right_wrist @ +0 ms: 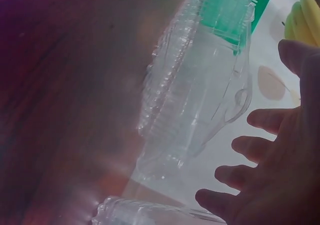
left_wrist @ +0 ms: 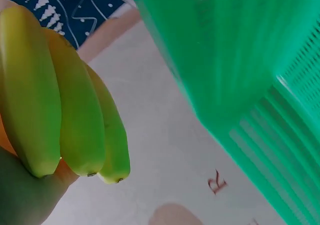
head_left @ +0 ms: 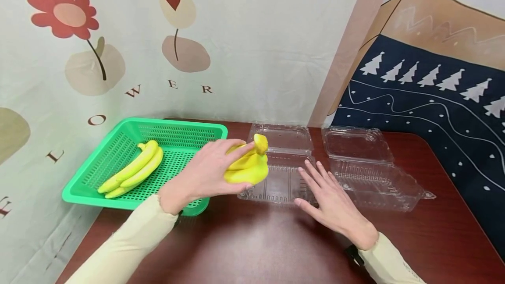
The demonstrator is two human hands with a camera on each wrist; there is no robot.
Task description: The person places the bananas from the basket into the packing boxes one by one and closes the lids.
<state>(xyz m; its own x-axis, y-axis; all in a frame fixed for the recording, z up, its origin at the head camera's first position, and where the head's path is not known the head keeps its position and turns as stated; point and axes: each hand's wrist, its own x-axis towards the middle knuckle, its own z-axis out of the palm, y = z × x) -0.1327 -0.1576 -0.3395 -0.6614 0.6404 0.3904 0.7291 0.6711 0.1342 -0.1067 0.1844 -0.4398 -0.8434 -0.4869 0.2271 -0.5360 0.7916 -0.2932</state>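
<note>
My left hand (head_left: 211, 165) grips a bunch of yellow bananas (head_left: 252, 168) in the air, between the green basket and the nearer clear container. In the left wrist view, several bananas (left_wrist: 80, 110) of that bunch show side by side, their tips pointing down. My right hand (head_left: 329, 200) is spread with straight fingers beside the right edge of a clear plastic clamshell container (head_left: 276, 183), holding nothing; whether it touches the plastic I cannot tell. That container lies with its lid (head_left: 281, 138) folded back toward the wall.
A green plastic basket (head_left: 173, 133) stands at the left, with another bunch of bananas (head_left: 138, 170) inside. At the right lies a second clear clamshell container (head_left: 378, 183), its lid folded back. The brown table (head_left: 244, 249) meets a printed cloth (head_left: 252, 56) behind.
</note>
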